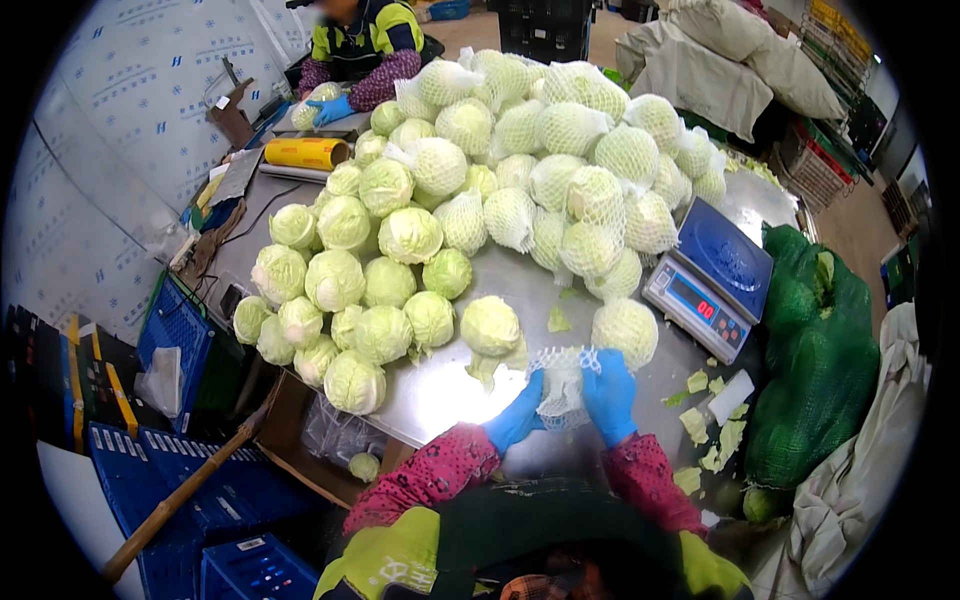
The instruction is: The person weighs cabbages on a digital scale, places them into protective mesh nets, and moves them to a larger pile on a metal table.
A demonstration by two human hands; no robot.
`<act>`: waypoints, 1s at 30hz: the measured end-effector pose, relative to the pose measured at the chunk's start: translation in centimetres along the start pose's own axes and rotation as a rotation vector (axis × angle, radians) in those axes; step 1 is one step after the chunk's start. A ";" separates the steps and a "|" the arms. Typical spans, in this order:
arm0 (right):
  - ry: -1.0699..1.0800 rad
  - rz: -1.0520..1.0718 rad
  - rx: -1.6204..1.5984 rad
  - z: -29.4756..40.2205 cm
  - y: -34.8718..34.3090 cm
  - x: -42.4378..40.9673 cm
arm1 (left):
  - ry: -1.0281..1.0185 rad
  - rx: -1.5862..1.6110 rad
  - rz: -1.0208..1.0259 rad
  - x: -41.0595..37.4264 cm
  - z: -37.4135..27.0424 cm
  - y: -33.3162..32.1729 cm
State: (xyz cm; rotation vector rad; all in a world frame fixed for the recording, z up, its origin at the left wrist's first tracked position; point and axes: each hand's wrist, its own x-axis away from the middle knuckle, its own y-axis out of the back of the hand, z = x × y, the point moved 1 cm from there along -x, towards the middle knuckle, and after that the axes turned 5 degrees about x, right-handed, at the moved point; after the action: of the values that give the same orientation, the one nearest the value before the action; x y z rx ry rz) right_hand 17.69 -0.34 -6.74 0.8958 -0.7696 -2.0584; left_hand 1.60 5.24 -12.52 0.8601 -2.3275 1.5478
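Between my hands, a white foam net sleeve (562,394) is stretched wide at its far edge. My left hand (520,411), in a blue glove, holds its left side. Gripping the right side is my right hand (609,394), gloved the same way. Just beyond my left hand sits a bare cabbage (490,326) with a loose outer leaf (486,367) beside it. A netted cabbage (625,332) lies right beyond my right hand. Bare cabbages (356,330) are heaped at the left, and cabbages in foam nets (555,142) are piled farther back.
A digital scale (705,281) stands on the metal table (517,277), at the right. Past it is a green mesh sack (814,375). Leaf scraps (720,442) litter the right side. A co-worker (367,52) handles a cabbage at the far left, near a yellow film roll (306,153).
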 end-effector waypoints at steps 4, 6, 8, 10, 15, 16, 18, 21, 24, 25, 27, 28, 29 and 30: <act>-0.342 0.426 -0.455 1.2 2.5 0.5 | -0.237 -0.455 0.144 2.7 -1.9 -1.4; -0.525 0.712 -0.804 4.4 5.3 0.6 | -0.256 -0.277 0.286 3.5 -2.5 -1.7; -0.537 0.613 -1.128 5.8 6.8 0.0 | -0.008 0.526 0.187 4.6 -2.0 -1.5; -0.558 0.480 -1.369 6.5 7.0 -0.8 | -0.095 0.509 0.032 4.7 -2.2 -1.3; -0.664 0.555 -1.193 6.4 3.8 1.5 | -0.269 0.515 0.050 5.9 -4.6 -1.9; -0.753 0.625 -1.340 7.5 3.8 2.0 | -0.313 0.472 0.123 6.6 -5.5 -1.9; -0.521 0.702 -1.220 9.8 4.5 2.0 | -0.382 0.338 0.231 8.5 -7.7 -3.5; -0.259 0.732 -1.091 10.3 4.3 1.3 | -0.543 -0.109 0.162 10.0 -10.0 -4.9; -0.968 0.709 -1.962 9.6 3.7 -0.1 | -0.514 -0.121 -0.007 7.9 -10.2 -3.5; -0.906 0.625 -1.963 9.6 4.6 -0.5 | -0.504 -0.084 -0.051 7.2 -10.3 -3.5; -0.707 0.456 -1.808 10.7 5.2 -2.7 | -0.301 0.082 0.098 6.1 -9.5 -3.6; -0.581 0.359 -1.636 10.2 4.6 -3.4 | -0.260 0.153 0.287 6.8 -9.4 -5.1; -0.459 0.273 -1.463 10.1 4.3 -4.2 | -0.222 0.224 0.470 7.6 -9.4 -6.5; -0.323 0.260 -1.360 10.9 4.4 -5.5 | -0.209 0.267 0.407 6.8 -10.0 -5.9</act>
State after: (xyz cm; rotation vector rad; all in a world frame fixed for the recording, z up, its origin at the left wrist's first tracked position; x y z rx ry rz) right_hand 13.42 4.15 4.60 -0.2929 0.4172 -1.9002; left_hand -1.84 10.23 -0.53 0.6541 -2.6061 2.0590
